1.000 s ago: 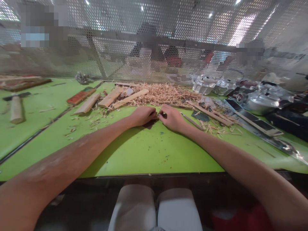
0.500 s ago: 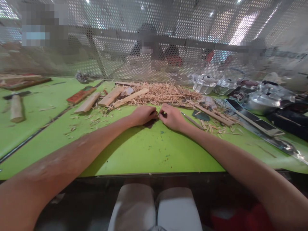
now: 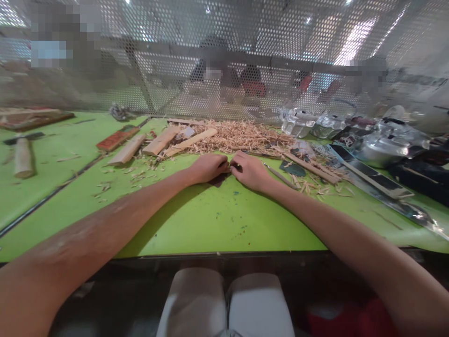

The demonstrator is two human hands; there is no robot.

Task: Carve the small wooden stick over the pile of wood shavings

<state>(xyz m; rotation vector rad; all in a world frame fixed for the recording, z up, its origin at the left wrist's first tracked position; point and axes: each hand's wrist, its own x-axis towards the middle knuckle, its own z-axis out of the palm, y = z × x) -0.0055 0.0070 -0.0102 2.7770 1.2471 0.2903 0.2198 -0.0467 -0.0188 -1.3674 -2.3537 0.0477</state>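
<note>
A small dark piece [image 3: 229,168], too hidden to make out, sits pinched between the two hands where their fingertips meet on the bright green table top [image 3: 210,220], just in front of the heap of pale wood shavings [image 3: 242,133]. The left hand [image 3: 208,167] rests knuckles-up on the table with its fingers curled in tight on that piece; the right hand [image 3: 249,170] lies just beside it, touching at the fingertips, fingers likewise bent and closed on the same piece. A thin grey rod [image 3: 279,176] lies on the table near the right wrist. Left of the shavings lie several flat light wooden slats [image 3: 161,142] and a reddish-brown block [image 3: 117,138]. Farther left rests a wooden-handled hammer [image 3: 21,157]. To the right are a long shiny metal blade [image 3: 382,194] and crumpled clear plastic [image 3: 298,122]. A perforated metal screen [image 3: 224,56] stands behind the table.
</note>
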